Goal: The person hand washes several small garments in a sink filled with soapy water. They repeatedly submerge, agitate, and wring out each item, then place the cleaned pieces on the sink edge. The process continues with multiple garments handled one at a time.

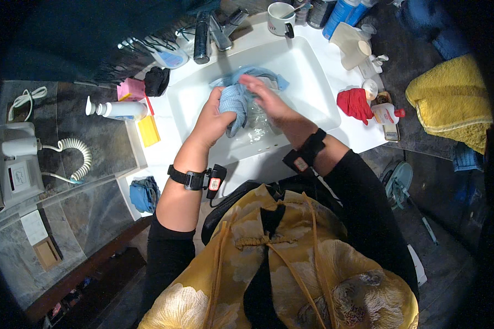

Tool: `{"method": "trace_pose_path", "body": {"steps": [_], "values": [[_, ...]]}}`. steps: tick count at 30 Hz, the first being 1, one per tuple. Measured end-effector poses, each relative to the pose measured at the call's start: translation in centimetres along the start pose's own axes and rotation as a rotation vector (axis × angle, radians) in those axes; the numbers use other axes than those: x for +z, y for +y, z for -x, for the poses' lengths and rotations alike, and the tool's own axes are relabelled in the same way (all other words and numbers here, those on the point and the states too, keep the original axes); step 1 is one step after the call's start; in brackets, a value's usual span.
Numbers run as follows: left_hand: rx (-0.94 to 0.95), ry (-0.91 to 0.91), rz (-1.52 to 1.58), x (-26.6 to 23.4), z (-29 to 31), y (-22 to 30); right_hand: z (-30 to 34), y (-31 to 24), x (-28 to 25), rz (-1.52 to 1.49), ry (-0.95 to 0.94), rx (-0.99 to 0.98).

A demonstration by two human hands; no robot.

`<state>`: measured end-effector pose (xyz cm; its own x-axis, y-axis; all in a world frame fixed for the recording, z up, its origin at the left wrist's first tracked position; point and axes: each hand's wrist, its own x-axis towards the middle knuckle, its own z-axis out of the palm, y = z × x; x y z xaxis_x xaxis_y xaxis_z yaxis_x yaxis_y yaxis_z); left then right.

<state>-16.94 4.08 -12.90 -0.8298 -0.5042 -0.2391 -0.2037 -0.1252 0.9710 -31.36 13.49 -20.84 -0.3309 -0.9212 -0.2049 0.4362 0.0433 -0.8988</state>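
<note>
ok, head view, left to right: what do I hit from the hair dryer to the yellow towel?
hair dryer → white pump bottle → left hand → gripped bunch of blue cloth → right hand → red cloth → yellow towel

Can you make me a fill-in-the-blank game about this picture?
The bunched cloth in the left hand is coloured ____.
The red cloth lies on the ____ side of the sink.
The big towel at the far right is coloured ____.
The person's sleeves are coloured ____.

Missing words: blue; right; yellow; black.
</note>
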Motion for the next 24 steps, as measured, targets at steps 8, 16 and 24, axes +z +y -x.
{"method": "trace_pose_path", "body": {"steps": [8, 16, 24], "values": [[-0.066, 0.207, 0.604, 0.8, -2.1, -0.8, -0.8, 2.4, 2.9, -0.674, -0.213, 0.233], [-0.222, 0.439, 0.484, -2.0, -3.7, -3.6, -0.5, 4.2, 2.9, -0.293, -0.086, 0.263], [0.075, 0.435, -0.549, -1.2, -0.6, -6.7, -1.0, 5.3, 2.3, -0.685, 0.145, 0.381]]}}
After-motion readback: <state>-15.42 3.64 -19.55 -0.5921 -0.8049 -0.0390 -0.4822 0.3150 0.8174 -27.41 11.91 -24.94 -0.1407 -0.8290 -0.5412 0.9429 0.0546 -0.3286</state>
